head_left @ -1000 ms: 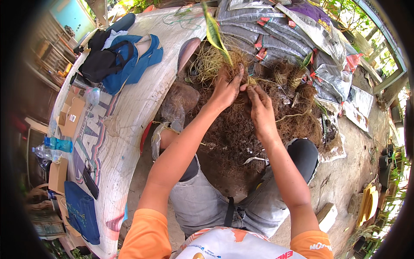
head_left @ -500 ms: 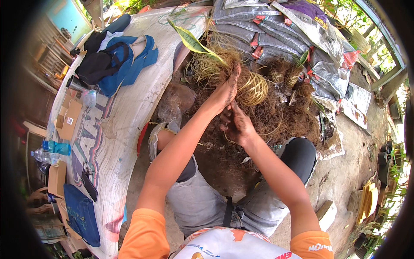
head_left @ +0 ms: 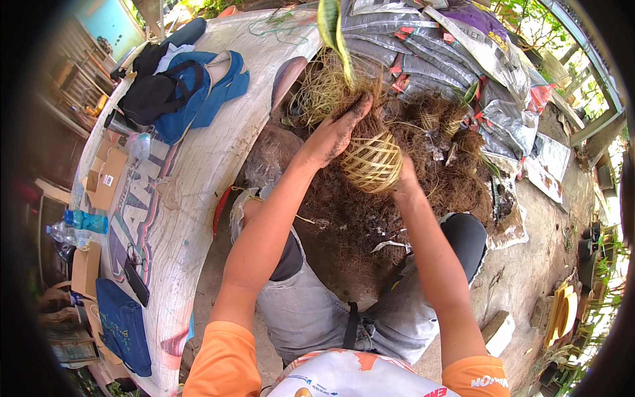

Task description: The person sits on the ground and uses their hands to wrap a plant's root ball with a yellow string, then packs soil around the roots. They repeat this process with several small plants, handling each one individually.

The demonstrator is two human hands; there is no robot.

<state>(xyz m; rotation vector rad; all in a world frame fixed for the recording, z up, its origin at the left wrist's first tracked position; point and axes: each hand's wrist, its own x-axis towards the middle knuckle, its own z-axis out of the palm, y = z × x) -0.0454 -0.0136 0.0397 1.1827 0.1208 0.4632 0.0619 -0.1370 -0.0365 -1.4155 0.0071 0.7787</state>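
Note:
A small round basket (head_left: pixel 372 164) woven from pale strips hangs tilted in front of me, stuffed with brown fibre (head_left: pixel 374 109) at its mouth. From the fibre rises a snake plant leaf (head_left: pixel 336 40), green with yellow edges. My left hand (head_left: pixel 336 137), smudged with soil, is closed around the basket's upper left and the fibre, its thumb stretched along them. Against the basket's right side rests my right hand (head_left: pixel 405 173); its fingers are hidden behind the weave. Below and behind lies a heap of loose brown fibre (head_left: pixel 436 159).
Dark sacks (head_left: pixel 423 40) are stacked beyond the fibre heap. At left stands a long pale table (head_left: pixel 192 172) with a blue jacket (head_left: pixel 225 86), a phone (head_left: pixel 137 284), bottles (head_left: pixel 89 221) and a blue bag (head_left: pixel 124 324). A clear plastic bag (head_left: pixel 268 155) lies beside the heap.
The basket has turned, its round bottom now lower and nearer me, and the leaf points upward instead of left. My right hand has moved from under my left to the basket's right side.

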